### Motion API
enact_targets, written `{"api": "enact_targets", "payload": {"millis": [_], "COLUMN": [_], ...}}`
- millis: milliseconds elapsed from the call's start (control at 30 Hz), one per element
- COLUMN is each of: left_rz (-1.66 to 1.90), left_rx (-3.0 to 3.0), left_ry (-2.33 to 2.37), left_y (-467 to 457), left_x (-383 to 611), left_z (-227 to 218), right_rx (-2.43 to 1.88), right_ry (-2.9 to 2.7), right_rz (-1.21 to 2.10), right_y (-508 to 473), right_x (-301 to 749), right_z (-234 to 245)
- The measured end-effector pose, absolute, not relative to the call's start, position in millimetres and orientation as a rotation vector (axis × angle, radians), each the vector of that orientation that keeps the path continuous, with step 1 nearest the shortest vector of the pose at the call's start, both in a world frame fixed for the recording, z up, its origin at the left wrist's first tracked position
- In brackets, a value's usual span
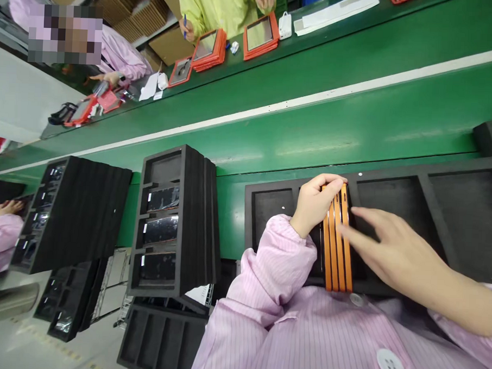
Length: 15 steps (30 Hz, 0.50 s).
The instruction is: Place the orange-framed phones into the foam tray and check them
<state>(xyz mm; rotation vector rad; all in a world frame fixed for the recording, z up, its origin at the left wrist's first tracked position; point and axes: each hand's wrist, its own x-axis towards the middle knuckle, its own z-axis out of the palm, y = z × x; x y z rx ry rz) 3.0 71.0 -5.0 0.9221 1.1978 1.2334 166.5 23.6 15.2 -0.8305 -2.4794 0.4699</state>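
The left hand (316, 201) curls over the top edge of a stack of orange tablet cases (338, 240), fingers pressed together and clamping the stack on edge, upright in a compartment of a black foam tray (453, 204). The right hand (393, 251) lies against the stack's outer face with fingers spread and extended, touching the nearest case without closing around it. The tray sits at the near edge of a green conveyor belt (335, 101), with its other compartments to the right of the stack. To the left stand stacked foam trays (174, 225) holding dark glossy tablets, and a second stack of foam trays (71, 215) farther left. Across the belt, a person in a yellow coat (215, 9) and a person in a pink coat (121, 51) handle orange-cased tablets (260, 35).
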Motion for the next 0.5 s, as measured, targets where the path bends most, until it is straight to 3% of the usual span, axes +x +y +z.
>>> {"api": "enact_targets", "payload": {"millis": [67, 200, 333, 500], "left_rz": [1.218, 1.256, 1.383, 1.674], "left_rx": [0.921, 0.943, 0.948, 1.108], "left_ry": [1.231, 1.239, 1.152, 0.943], "left_y": [71, 72, 64, 22], "left_x": [10, 15, -5, -20], "left_z": [-3, -3, 5, 28], "right_rx": [-0.481, -0.068, -0.098, -0.342], "right_ry": [-2.625, -2.756, -2.704, -2.199], "right_rz": [0.342, 0.457, 0.435, 0.79], "right_y": [23, 24, 41, 47], "right_x": [161, 153, 157, 153], "right_z": [21, 26, 38, 57]}}
